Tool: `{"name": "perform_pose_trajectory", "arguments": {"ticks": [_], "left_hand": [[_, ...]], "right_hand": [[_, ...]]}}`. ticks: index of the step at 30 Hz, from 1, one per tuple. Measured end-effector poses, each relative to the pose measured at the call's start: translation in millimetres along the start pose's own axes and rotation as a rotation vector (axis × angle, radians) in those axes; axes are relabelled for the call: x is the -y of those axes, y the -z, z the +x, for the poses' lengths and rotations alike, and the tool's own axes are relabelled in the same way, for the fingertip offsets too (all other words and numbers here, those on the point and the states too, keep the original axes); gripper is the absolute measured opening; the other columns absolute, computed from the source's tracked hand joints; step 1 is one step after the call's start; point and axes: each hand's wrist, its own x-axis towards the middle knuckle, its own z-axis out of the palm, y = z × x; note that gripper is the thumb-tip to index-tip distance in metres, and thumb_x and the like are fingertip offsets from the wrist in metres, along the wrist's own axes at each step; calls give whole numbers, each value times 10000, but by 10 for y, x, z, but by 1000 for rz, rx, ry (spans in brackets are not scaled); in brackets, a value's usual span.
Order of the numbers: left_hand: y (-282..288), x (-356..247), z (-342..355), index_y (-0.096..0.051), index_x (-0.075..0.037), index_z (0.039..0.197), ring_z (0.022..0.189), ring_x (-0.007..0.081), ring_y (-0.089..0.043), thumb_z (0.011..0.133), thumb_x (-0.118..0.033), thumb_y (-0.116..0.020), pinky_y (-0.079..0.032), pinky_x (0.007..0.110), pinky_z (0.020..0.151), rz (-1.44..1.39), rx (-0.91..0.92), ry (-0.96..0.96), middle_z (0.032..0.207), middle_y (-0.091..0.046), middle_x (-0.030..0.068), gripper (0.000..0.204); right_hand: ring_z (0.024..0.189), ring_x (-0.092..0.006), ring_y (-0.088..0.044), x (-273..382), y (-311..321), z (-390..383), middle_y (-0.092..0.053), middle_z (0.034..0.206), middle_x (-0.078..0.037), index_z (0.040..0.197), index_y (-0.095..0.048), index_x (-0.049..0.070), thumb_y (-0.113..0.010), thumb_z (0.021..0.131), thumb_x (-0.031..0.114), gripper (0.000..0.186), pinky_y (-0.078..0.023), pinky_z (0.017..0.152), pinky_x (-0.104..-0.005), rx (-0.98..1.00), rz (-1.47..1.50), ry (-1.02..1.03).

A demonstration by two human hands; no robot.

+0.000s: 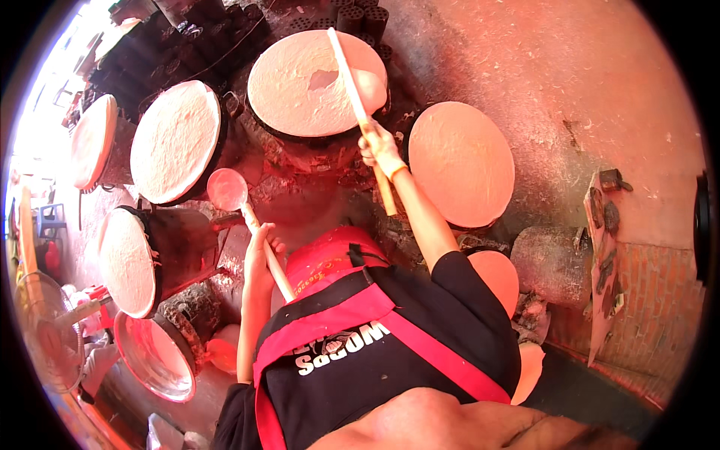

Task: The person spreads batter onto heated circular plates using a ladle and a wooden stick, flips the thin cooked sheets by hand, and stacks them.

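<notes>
Floor, head view: a reddish, stained floor is spreading across the upper right, carrying small pale scraps.
Brickwork: a brick-patterned area is showing at lower right; whether it is floor or wall, one cannot tell.
Light: white glare is flooding the left rim; a red cast is lying over the rest.
Vessels: several drum-shaped vessels with pale round tops are standing in an arc about the person.
Far vessel: its top is bearing a darker ragged patch and, at its right, a smooth rounded pale object.
Stock: dark perforated cylinders are standing massed behind.
Left side: a caged fan and a blue stool.
Right side: a grey drum, with a ragged board beside it.
Left hand: is grasping a ladle by its pale handle, bowl raised between the left vessels and the far vessel.
Right hand: is clenching a long stick, which is reaching across the far vessel's top.
Shirt: black, bearing white block lettering, upside-down here.
Apron: red, bearing small yellowish print.
</notes>
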Motion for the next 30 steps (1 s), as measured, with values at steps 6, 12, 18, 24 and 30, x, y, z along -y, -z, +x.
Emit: {"name": "perform_pose_trajectory", "arguments": {"ticks": [6,12,18,24,30], "left_hand": [[-14,-137,-87,-536,-46,1039,488,26,-354,927,-164,-578,-294,167,404,109,35,-43,714,-458,-17,167],[-242,-306,-128,-521,-39,1049,494,21,-341,944,-164,-539,-270,164,404,247,62,-76,690,-399,-35,165],[-233,-265,-6,-509,-41,1018,521,26,-367,934,-142,-550,-294,161,417,197,111,-56,721,-425,-20,138],[-420,-274,-42,-484,-65,939,528,26,-379,924,-133,-567,-292,156,407,364,135,-7,742,-464,-5,108],[-502,-250,135,-470,-78,908,515,30,-372,930,-143,-556,-270,165,392,404,207,4,708,-433,-22,110]], "right_hand": [[373,-37,-307,62,-191,-265,-438,616,47,1285,-522,163,-632,883,360,461,-239,334,-206,16,-115,-2],[351,-64,-346,-295,-698,-197,-424,533,51,1317,-507,211,-610,901,260,431,-269,304,-238,-318,68,102],[327,-58,-324,-157,-408,-227,-409,516,56,1324,-513,205,-599,907,258,428,-267,297,-233,-357,22,167],[345,-63,-357,-187,-576,-59,-442,537,38,1033,-607,157,-567,914,203,134,-273,296,-242,-184,31,-21],[329,-58,-304,172,-201,212,-378,514,65,972,-619,174,-599,904,300,146,-236,301,-238,-216,-219,2]]}}
